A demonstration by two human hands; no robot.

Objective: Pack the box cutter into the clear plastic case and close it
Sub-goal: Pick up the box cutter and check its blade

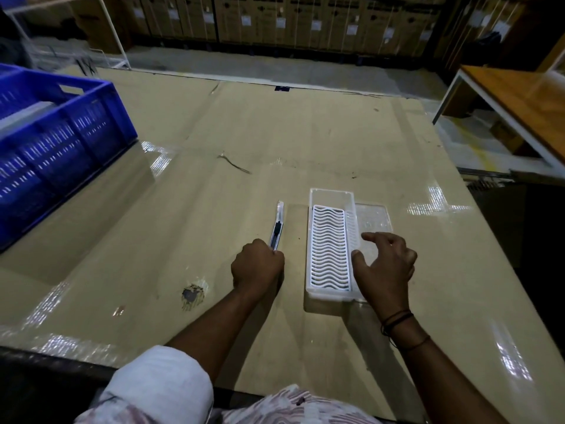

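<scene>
A slim box cutter (278, 226) with a black slider lies on the table, pointing away from me. My left hand (256, 264) is closed around its near end. To its right sits the clear plastic case (331, 197), open, with a white wavy-slotted insert (328, 246) inside. The clear lid (374, 218) lies flat on the table at the case's right side. My right hand (385, 264) hovers over the lid's near part with fingers spread, thumb close to the case's right wall.
The table (214, 133) is covered in cardboard and shiny tape. A blue plastic crate (58, 139) stands at the left. A dark hole (191, 295) marks the cardboard near my left arm. A wooden bench (519, 96) stands beyond the right edge.
</scene>
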